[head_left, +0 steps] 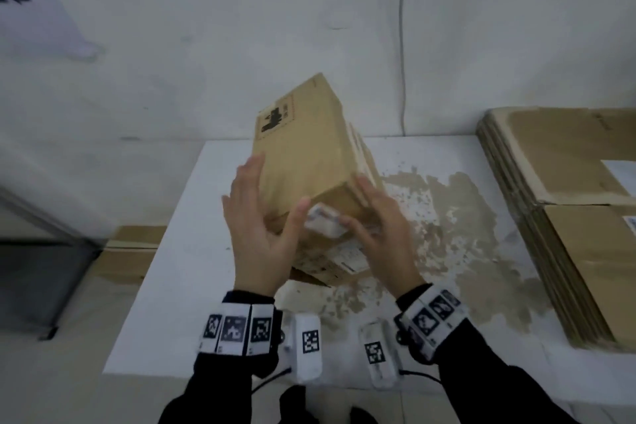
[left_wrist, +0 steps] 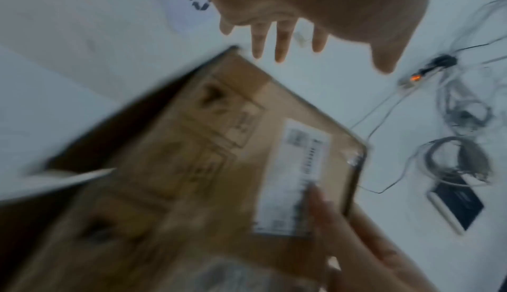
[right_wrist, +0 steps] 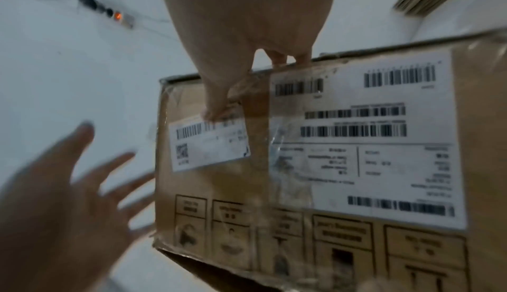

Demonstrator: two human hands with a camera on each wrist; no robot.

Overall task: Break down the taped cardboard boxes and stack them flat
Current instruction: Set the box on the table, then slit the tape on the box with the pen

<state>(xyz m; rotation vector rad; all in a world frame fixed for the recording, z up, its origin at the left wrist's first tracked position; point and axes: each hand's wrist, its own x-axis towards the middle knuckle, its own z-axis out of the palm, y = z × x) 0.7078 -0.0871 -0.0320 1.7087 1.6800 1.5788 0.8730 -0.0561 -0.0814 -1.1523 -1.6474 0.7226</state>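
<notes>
A taped brown cardboard box (head_left: 303, 148) with white shipping labels is tilted up over the white table (head_left: 192, 251). My right hand (head_left: 375, 220) grips its near corner. In the right wrist view the thumb (right_wrist: 216, 110) presses the small label and the fingers curl over the top edge of the box (right_wrist: 329, 145). My left hand (head_left: 265, 217) is open with straight, spread fingers beside the box's left face; I cannot tell whether it touches. In the left wrist view my left hand (left_wrist: 315, 14) hovers above the blurred box (left_wrist: 192, 166).
A stack of flattened cardboard boxes (head_left: 568, 200) covers the table's right side. The tabletop has worn brown patches. Flat cardboard (head_left: 130, 251) lies on the floor to the left. A power strip (left_wrist: 411, 80) with cables and a dark device (left_wrist: 455, 205) lie on the floor.
</notes>
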